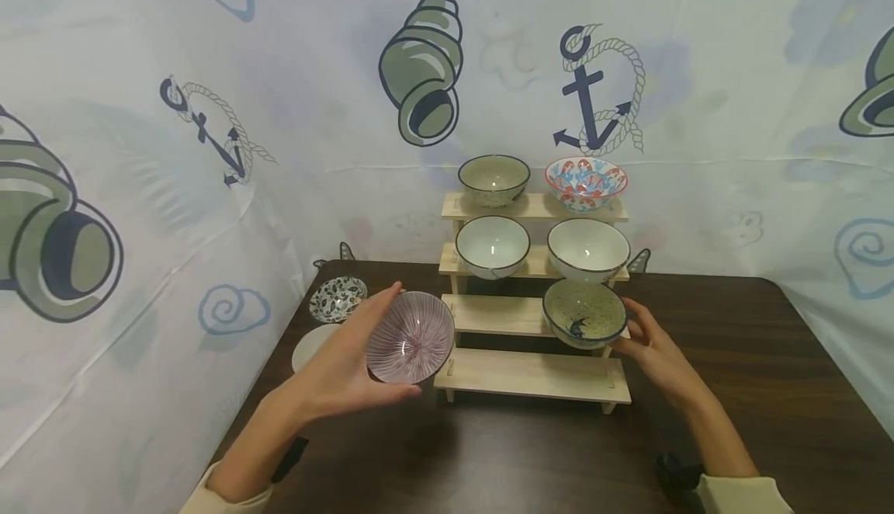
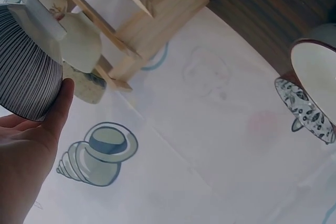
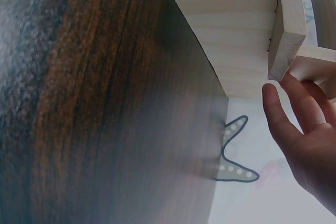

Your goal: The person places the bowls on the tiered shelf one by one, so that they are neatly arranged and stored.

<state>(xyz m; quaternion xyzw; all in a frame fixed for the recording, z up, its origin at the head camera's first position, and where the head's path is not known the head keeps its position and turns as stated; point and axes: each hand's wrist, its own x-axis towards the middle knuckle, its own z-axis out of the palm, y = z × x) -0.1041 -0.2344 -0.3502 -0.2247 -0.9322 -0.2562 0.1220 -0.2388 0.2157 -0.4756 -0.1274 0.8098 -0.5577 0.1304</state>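
Note:
My left hand grips a purple-striped bowl, its thumb at the near side and its fingers around the far side. The bowl is tilted, its inside facing me, left of the wooden tiered stand. In the left wrist view its outside shows dark fine stripes. My right hand holds a speckled green bowl by its right side, at the stand's second step from the bottom. Its thumb is low on the near side. In the right wrist view, the fingers are right at the stand's edge.
Two white bowls stand on the step above. On top are a grey-green bowl and a red-and-blue patterned bowl. A leaf-patterned bowl and a white one lie at the dark table's left.

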